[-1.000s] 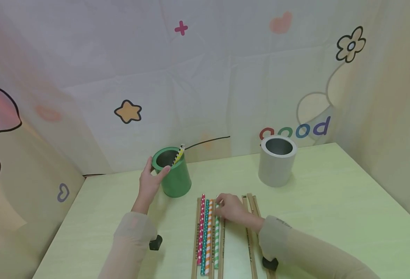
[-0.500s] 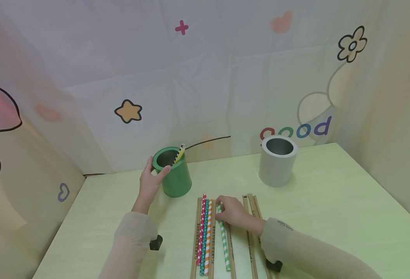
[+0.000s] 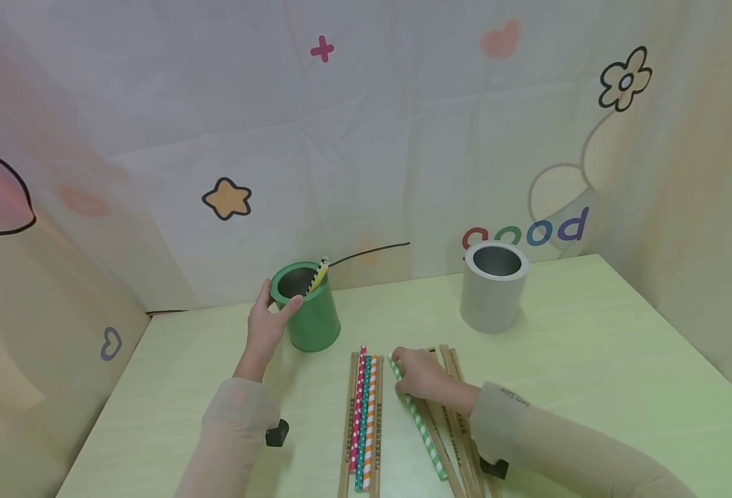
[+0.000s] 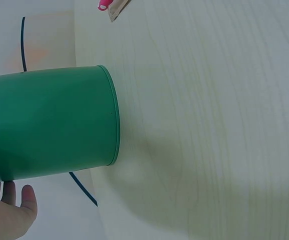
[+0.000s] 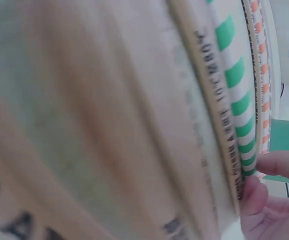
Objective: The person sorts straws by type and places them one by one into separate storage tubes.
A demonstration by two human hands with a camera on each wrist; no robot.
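cup (image 3: pixel 313 321) interior, head view only

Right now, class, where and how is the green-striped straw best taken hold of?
Probably by the far end of the green-striped straw, pinched across its width from above, where the right hand holds it. Its thin, long shape suits a pinch; an open gap lies on its left, toward the orange straw, while a brown strip runs close along its right.

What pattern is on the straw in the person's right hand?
The straw has green and white stripes, clearest in the right wrist view.
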